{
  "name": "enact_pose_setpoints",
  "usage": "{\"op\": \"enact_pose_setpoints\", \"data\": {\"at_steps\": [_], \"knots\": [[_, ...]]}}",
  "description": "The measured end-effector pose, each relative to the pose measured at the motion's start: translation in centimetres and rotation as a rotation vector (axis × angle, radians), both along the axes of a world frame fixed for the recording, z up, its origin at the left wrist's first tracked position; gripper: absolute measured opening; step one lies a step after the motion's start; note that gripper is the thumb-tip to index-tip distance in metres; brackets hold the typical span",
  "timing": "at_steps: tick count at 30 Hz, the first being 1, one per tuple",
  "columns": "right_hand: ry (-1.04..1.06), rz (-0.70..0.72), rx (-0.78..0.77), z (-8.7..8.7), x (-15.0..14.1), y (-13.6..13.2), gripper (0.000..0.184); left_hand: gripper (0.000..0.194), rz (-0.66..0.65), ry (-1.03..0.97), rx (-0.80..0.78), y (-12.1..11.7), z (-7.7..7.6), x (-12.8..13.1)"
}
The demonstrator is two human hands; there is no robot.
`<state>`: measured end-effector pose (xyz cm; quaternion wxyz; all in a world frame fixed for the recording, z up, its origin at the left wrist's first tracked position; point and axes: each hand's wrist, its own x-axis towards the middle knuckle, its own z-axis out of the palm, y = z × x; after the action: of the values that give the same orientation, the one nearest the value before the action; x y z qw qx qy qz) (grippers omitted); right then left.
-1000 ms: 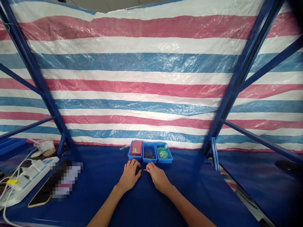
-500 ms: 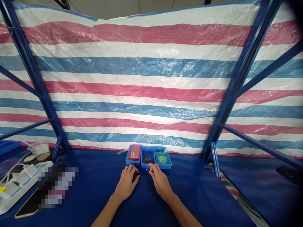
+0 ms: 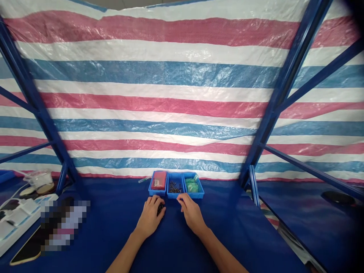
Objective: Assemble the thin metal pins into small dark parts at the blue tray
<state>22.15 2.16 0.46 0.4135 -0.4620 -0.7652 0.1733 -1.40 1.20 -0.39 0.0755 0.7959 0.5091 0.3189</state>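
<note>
Three small blue bins stand side by side at the back of the table. In the left bin (image 3: 151, 193) lies a red packet (image 3: 159, 181); the middle bin (image 3: 171, 196) has a heap of dark screws (image 3: 174, 187); the right bin (image 3: 196, 195) contains green plastic bags (image 3: 192, 185). My left hand (image 3: 150, 215) rests in front of the left bin, fingers curled round a bunch of small dark screws (image 3: 160, 207). My right hand (image 3: 191, 213) is in front of the middle and right bins, thumb and fingers pinched together. Whatever is between those fingertips is too small to make out.
On the left are a white power strip (image 3: 27, 220) with plugs, a phone (image 3: 27, 248) beside a blurred patch, and a clear plastic tub (image 3: 41, 178). Blue frame posts (image 3: 275, 98) rise on both sides before a striped plastic sheet (image 3: 159, 113). A dark object (image 3: 338, 197) lies far right.
A small thin piece seen at my right fingertips earlier no longer shows clearly. My right fingers have shifted slightly, while my left hand keeps its hold. The whole view has tilted a little.
</note>
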Motion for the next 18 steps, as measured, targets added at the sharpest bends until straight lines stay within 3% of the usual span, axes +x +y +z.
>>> {"op": "enact_pose_setpoints", "data": {"at_steps": [4, 9, 14, 18], "knots": [[0.056, -0.006, 0.015, -0.2, -0.09, 0.12, 0.019, 0.012, 0.001, 0.0, -0.004, 0.02, -0.05, -0.04], [-0.05, -0.014, 0.102, 0.21, -0.03, -0.01, 0.016, 0.012, -0.004, 0.001, -0.01, -0.05, 0.02, -0.04], [-0.088, -0.014, 0.114, 0.61, 0.15, -0.24, 0.025, 0.013, -0.007, -0.005, -0.005, -0.02, -0.06, -0.02], [0.001, -0.018, 0.093, 0.44, 0.36, -0.06, 0.029, 0.014, -0.005, -0.007, -0.012, 0.05, -0.15, -0.04]]}}
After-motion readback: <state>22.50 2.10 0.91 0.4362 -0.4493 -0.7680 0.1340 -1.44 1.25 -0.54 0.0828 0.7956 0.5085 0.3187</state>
